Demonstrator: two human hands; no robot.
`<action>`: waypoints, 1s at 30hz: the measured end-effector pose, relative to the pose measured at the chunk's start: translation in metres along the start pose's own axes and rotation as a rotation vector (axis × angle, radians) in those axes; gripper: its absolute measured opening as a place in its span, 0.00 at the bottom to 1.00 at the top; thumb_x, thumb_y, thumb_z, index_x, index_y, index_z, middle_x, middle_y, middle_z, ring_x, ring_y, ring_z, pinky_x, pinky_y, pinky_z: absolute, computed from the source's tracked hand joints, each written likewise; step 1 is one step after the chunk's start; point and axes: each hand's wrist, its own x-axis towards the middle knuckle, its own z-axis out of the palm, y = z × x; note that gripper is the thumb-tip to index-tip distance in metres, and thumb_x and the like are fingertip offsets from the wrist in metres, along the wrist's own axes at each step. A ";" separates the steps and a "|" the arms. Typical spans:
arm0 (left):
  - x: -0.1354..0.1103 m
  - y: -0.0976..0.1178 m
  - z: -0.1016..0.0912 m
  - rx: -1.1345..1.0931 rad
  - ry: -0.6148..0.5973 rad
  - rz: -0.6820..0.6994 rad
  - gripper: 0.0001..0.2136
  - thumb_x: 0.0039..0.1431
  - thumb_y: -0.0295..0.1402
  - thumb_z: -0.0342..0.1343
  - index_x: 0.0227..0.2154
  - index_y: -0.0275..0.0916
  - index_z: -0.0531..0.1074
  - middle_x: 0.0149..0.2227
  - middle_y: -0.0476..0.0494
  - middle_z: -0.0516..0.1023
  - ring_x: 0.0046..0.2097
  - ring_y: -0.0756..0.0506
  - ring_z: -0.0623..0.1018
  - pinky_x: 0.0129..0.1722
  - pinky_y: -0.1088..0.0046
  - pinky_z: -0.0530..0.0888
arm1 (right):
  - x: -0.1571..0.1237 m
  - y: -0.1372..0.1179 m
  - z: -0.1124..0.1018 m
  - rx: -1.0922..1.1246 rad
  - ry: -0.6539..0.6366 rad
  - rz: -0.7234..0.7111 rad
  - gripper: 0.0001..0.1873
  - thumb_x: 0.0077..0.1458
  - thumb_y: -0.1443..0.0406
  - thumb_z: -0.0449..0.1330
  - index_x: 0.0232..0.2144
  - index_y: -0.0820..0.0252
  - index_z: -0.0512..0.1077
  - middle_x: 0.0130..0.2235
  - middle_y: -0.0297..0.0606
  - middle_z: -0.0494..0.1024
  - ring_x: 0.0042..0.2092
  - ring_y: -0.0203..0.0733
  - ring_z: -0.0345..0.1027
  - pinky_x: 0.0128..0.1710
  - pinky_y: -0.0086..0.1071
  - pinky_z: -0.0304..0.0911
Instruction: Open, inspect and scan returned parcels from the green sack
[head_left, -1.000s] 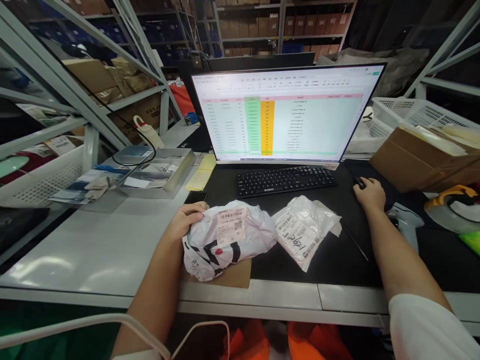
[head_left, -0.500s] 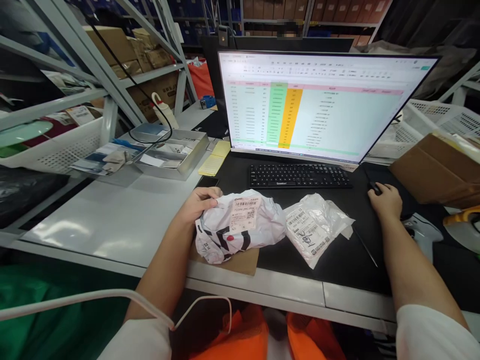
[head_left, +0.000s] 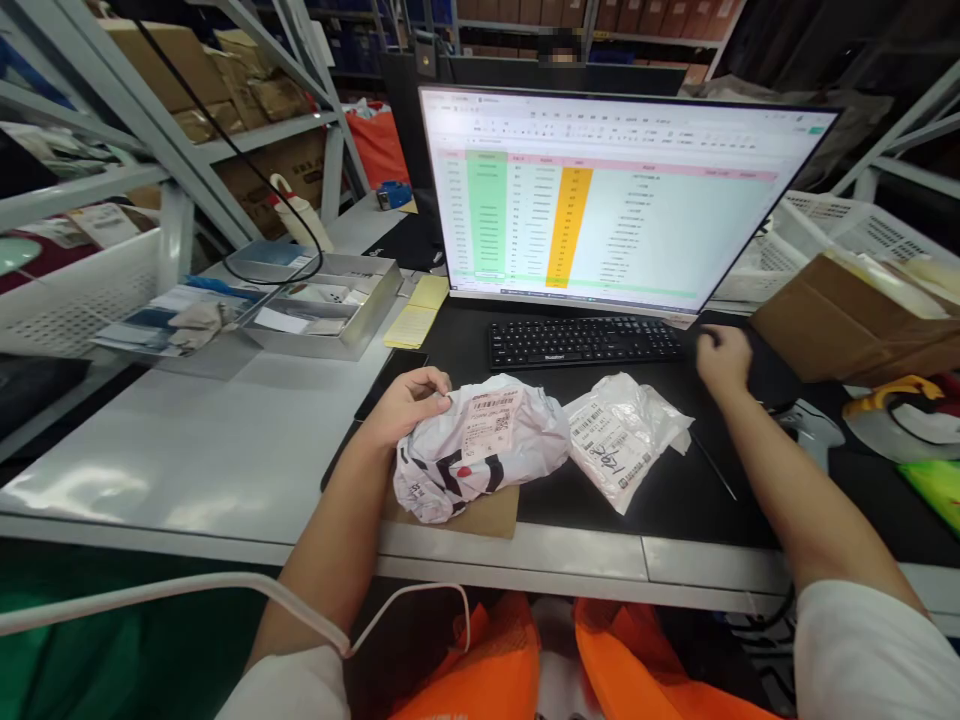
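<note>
My left hand point(head_left: 412, 405) pinches the upper left edge of a white plastic mailer bag point(head_left: 536, 440). The bag is crumpled and bulging, with a printed label with a QR code, black stripes and a red dot. It lies on a flat brown piece of cardboard point(head_left: 487, 515) at the desk's front edge. My right hand point(head_left: 726, 362) is curled, slightly blurred, over a dark computer mouse point(head_left: 711, 336), mostly hidden by the fingers, beside the keyboard point(head_left: 585, 342). Between my hands lies a smaller clear-white plastic packet point(head_left: 626, 440) with a label and handwriting.
Behind the keyboard stands a monitor point(head_left: 622, 200) showing a spreadsheet. Left are yellow notepads point(head_left: 417, 312), a phone point(head_left: 394, 380) and a grey tray point(head_left: 371, 310) of papers. Right are a cardboard box point(head_left: 840, 320), a handheld scanner point(head_left: 814, 430), a thin dark rod point(head_left: 712, 465) and a tape dispenser point(head_left: 892, 410).
My right hand has shifted left and away, toward the keyboard. On the screen, the green highlighted column has moved left. My left hand keeps its hold on the bag. The view has turned slightly right.
</note>
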 end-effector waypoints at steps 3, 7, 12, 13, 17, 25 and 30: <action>0.000 0.001 -0.001 -0.008 0.001 0.011 0.21 0.40 0.44 0.77 0.23 0.37 0.72 0.27 0.48 0.71 0.30 0.50 0.70 0.30 0.76 0.66 | 0.006 -0.065 0.014 0.036 -0.201 -0.211 0.23 0.64 0.66 0.48 0.51 0.60 0.80 0.53 0.43 0.81 0.57 0.51 0.71 0.62 0.39 0.63; 0.000 0.004 0.000 0.027 0.002 -0.059 0.21 0.40 0.46 0.75 0.24 0.36 0.74 0.28 0.47 0.73 0.29 0.49 0.70 0.28 0.76 0.65 | 0.015 -0.125 0.038 0.011 -0.365 -0.372 0.22 0.62 0.69 0.52 0.53 0.56 0.80 0.57 0.38 0.79 0.59 0.48 0.69 0.64 0.37 0.60; -0.001 0.006 0.005 0.094 -0.062 -0.138 0.21 0.43 0.49 0.73 0.28 0.36 0.77 0.28 0.46 0.75 0.29 0.49 0.71 0.29 0.75 0.65 | 0.022 -0.145 0.053 -0.105 -0.391 -0.272 0.25 0.61 0.68 0.55 0.59 0.64 0.75 0.59 0.54 0.75 0.63 0.62 0.65 0.65 0.54 0.56; -0.001 0.006 0.006 0.097 -0.067 -0.139 0.21 0.43 0.49 0.73 0.28 0.36 0.77 0.28 0.46 0.75 0.29 0.48 0.71 0.29 0.75 0.66 | 0.023 -0.145 0.054 -0.119 -0.392 -0.247 0.26 0.61 0.67 0.55 0.60 0.65 0.74 0.60 0.56 0.75 0.64 0.63 0.63 0.66 0.57 0.55; -0.002 0.006 0.007 0.120 -0.091 -0.111 0.20 0.45 0.50 0.72 0.28 0.36 0.78 0.29 0.45 0.76 0.30 0.48 0.72 0.30 0.74 0.67 | 0.026 -0.145 0.056 -0.125 -0.414 -0.183 0.28 0.63 0.64 0.54 0.64 0.65 0.70 0.62 0.56 0.73 0.66 0.64 0.61 0.65 0.62 0.54; -0.010 0.014 -0.007 0.112 -0.273 -0.182 0.28 0.42 0.58 0.71 0.30 0.34 0.80 0.30 0.41 0.80 0.29 0.45 0.75 0.28 0.73 0.69 | 0.000 -0.109 0.015 -0.031 -0.496 -0.153 0.29 0.65 0.52 0.56 0.61 0.61 0.74 0.58 0.48 0.78 0.57 0.54 0.74 0.60 0.42 0.67; -0.011 0.021 -0.013 0.268 -0.414 -0.241 0.26 0.38 0.48 0.77 0.37 0.35 0.84 0.36 0.40 0.84 0.36 0.39 0.80 0.34 0.69 0.76 | -0.054 -0.062 -0.019 -0.019 -0.556 0.011 0.47 0.49 0.43 0.70 0.63 0.65 0.71 0.55 0.55 0.79 0.53 0.61 0.76 0.53 0.46 0.72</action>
